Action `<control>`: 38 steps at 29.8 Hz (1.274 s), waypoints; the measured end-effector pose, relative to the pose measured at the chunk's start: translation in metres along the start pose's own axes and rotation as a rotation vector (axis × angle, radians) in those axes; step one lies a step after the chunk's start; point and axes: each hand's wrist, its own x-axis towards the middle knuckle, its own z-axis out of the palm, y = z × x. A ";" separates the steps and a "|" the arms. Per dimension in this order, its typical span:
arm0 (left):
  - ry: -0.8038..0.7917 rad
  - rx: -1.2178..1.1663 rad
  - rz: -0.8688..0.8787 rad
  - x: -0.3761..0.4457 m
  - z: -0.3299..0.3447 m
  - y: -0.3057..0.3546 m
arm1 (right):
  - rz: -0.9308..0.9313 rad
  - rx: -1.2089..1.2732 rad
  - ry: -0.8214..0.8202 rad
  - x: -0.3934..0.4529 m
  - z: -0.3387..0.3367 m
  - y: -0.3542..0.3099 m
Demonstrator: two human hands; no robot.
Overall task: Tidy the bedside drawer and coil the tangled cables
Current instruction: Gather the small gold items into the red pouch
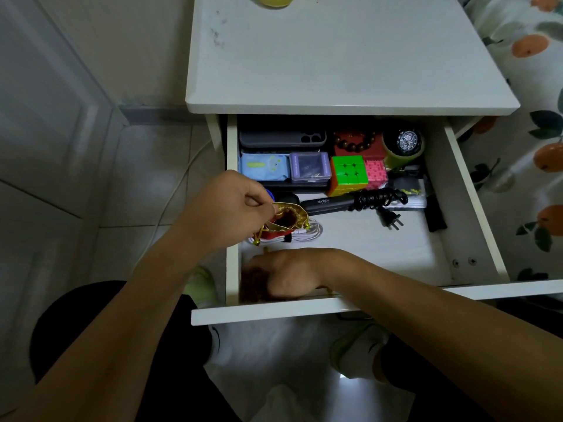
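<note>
Presently the drawer stood pulled out beneath the white counter, with most contents already packed along its far edge. The left hand pinched the gold rim of a small red pouch, holding its mouth open above the coiled white cable at the near-left of the drawer floor. The right hand lay low in the near-left corner, fingers curled over a dark brown object; what that object was could not be told, nor whether the fingers actually held it.

The pouch lay directly far of the right hand, close by, its opening facing up and toward the viewer. Judged from this layout, the coming move was to lift the brown object up and away into the pouch mouth, a short travel for the right hand.

The black hair tool lay with its long axis running left to right, its coiled black cord and plug at the right end. White lettering on its body appeared to read "ababta", though it was small. No other writing was legible.
</note>
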 end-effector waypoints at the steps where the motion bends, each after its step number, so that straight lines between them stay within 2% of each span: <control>1: -0.004 -0.003 0.000 0.000 0.000 0.000 | 0.000 -0.019 -0.009 0.002 0.000 -0.001; 6: -0.012 -0.003 0.004 0.002 0.002 0.000 | -0.013 -0.075 -0.047 0.004 -0.001 -0.008; 14: -0.004 -0.012 0.009 0.002 0.001 -0.001 | -0.040 0.034 -0.013 0.005 -0.001 -0.004; 24: -0.001 -0.012 0.006 -0.001 -0.002 -0.001 | 0.013 0.336 0.058 0.007 0.000 0.004; 27: -0.004 -0.011 0.004 -0.001 -0.003 -0.001 | 0.057 0.564 0.077 0.008 0.001 0.004; 30: -0.003 -0.015 0.004 -0.002 -0.003 -0.002 | 0.039 0.840 0.012 0.007 0.002 0.004; 34: -0.006 -0.015 0.002 -0.003 -0.002 -0.002 | 0.039 0.939 -0.011 -0.004 -0.003 0.004; 38: -0.012 -0.006 -0.006 -0.001 -0.001 -0.002 | 0.066 1.000 0.049 -0.022 -0.001 0.014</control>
